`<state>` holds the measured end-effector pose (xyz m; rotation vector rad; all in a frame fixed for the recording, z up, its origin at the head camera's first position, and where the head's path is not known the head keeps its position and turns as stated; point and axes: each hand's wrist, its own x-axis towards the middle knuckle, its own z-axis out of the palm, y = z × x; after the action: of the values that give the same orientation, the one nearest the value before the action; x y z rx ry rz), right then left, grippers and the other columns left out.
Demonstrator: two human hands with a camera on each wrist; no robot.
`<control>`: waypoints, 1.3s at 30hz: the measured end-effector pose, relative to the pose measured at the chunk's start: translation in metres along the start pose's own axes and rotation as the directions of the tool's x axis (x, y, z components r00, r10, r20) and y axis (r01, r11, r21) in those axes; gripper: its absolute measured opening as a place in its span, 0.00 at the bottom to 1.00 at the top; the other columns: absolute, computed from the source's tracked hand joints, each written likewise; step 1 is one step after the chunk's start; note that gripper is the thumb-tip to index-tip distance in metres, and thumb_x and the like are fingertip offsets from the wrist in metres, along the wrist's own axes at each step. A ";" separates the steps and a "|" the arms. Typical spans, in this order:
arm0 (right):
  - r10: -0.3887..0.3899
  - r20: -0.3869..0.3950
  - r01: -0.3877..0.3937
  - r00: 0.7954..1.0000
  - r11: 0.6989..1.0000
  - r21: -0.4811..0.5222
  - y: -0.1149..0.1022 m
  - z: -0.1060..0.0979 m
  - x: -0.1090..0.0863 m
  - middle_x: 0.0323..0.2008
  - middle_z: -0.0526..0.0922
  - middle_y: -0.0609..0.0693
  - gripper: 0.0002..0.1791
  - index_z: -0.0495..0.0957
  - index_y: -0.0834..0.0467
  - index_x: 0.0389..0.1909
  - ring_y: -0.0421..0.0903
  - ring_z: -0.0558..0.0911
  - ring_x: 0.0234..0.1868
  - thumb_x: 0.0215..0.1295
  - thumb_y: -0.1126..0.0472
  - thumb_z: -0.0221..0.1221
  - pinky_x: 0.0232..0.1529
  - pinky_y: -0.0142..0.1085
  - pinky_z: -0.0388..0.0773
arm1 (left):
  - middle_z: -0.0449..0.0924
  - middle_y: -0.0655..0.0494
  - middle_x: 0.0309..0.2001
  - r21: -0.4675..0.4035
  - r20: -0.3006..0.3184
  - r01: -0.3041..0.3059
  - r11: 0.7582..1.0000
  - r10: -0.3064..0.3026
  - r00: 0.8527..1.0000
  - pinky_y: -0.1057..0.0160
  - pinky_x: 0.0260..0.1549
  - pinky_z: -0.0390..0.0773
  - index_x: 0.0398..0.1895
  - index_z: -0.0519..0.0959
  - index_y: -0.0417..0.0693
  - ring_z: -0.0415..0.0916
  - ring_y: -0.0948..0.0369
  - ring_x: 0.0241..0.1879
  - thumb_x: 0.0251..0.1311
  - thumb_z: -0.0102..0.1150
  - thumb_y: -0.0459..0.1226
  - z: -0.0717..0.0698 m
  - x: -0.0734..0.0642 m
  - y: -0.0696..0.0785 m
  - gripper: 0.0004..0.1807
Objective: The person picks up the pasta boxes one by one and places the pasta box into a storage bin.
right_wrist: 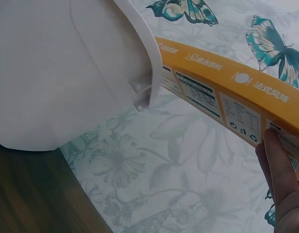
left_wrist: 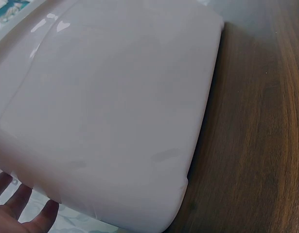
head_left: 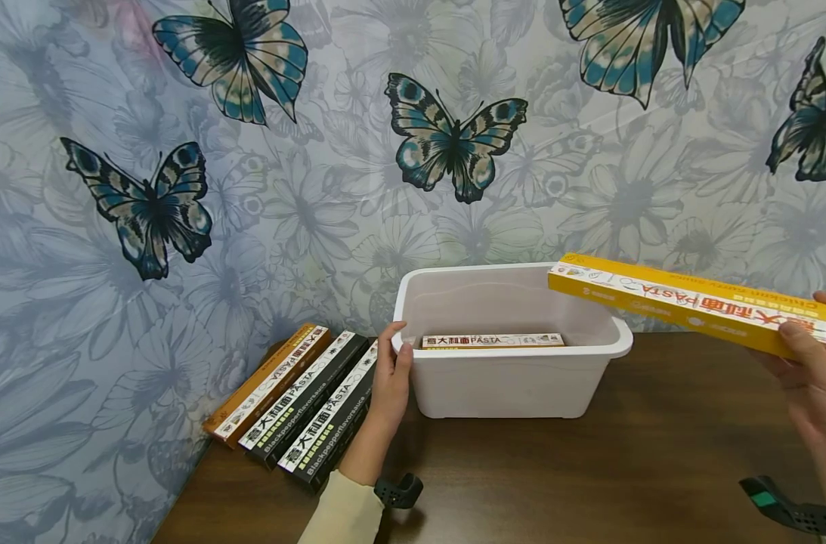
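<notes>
A white plastic bin stands on the table, and inside it lies a pasta box with its white label strip showing. My left hand grips the bin's left end at the rim; its fingertips show beside the bin wall in the left wrist view. On the right, my right hand holds a long yellow pasta box by its right end, thumb on the front and fingers behind. That box is raised and tilted, its far end overlapping the bin's right back rim. Its side panels face the right wrist view.
Left of the bin, three more pasta boxes lie side by side at a slant: an orange-brown one and two black ones, a middle one and one nearest my left forearm. A butterfly-patterned wall covering rises behind the brown wooden table.
</notes>
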<state>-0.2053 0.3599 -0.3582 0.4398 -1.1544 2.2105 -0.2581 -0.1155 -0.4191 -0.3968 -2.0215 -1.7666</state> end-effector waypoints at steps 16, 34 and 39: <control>0.165 0.173 -0.154 0.971 0.985 -0.078 0.013 0.022 0.001 0.59 0.68 0.50 0.27 0.65 0.61 0.69 0.40 0.84 0.47 0.71 0.78 0.47 0.38 0.31 0.84 | 0.66 0.47 0.68 -0.005 0.008 0.007 1.000 -0.007 1.000 0.44 0.62 0.66 0.69 0.62 0.58 0.67 0.49 0.65 0.75 0.44 0.45 0.000 -0.001 0.001 0.22; 0.339 0.259 -0.240 0.904 0.906 -0.348 0.036 0.047 0.018 0.55 0.71 0.44 0.24 0.69 0.50 0.68 0.35 0.80 0.46 0.76 0.68 0.49 0.42 0.24 0.81 | 0.66 0.47 0.68 -0.007 -0.012 -0.015 1.000 0.015 1.000 0.45 0.62 0.65 0.69 0.62 0.57 0.67 0.49 0.64 0.74 0.44 0.44 0.000 0.000 -0.001 0.23; 0.347 0.236 -0.200 0.908 0.851 -0.485 0.045 0.058 0.018 0.56 0.72 0.39 0.23 0.69 0.50 0.68 0.32 0.78 0.47 0.74 0.66 0.52 0.44 0.19 0.77 | 0.66 0.46 0.67 -0.018 -0.011 -0.023 1.000 0.023 1.000 0.46 0.61 0.66 0.70 0.62 0.55 0.68 0.49 0.63 0.74 0.44 0.42 0.001 0.000 -0.001 0.23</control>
<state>-0.2471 0.2990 -0.3440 0.4575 -1.9633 2.0477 -0.2590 -0.1145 -0.4203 -0.4131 -1.9867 -1.7712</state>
